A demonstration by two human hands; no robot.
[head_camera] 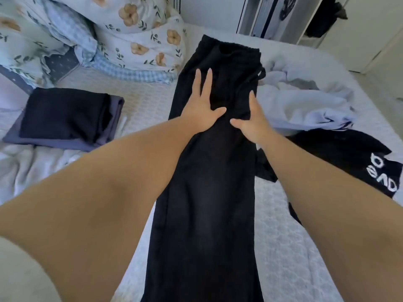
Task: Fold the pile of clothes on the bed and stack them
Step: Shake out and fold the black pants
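Black cloth, long: trousers [209, 171], folded lengthwise leg on leg, laid down the middle of the bed [294, 247] from waistband at 12 o'clock to hems at 6 o'clock. Laid flat and straight, most likely so the next fold across the length comes out even.

Left hand [201, 112]: flat on the upper trousers, fingers straight and spread, gripping nothing. Judged to be smoothing or pinning the cloth.

Right hand [250, 120]: at the trousers' 3 o'clock edge, seen side-on, thumb pointing toward 9 o'clock. Fingers appear extended along the seam; whether any curl under the edge cannot be told.

Folded stack [65, 118]: at 9 o'clock, well apart from the trousers. A dark garment on top of a blue-grey one, squared off; evidently the finished pile.

Pale blue garment [305, 105]: crumpled at 2 o'clock, touching the trousers' edge. Not yet folded.

Black garment with white lettering [359, 162]: at 3 o'clock, loose, partly under the pale one. Lettering cut by the frame edge, not legible in full.

Floral bedding [130, 29]: heaped at 11 o'clock, beyond the work area.

Open wardrobe [294, 16]: at 1 o'clock, contents dim.

Hidden: trouser hems run off the bottom edge; forearms cover part of the trousers' left side.
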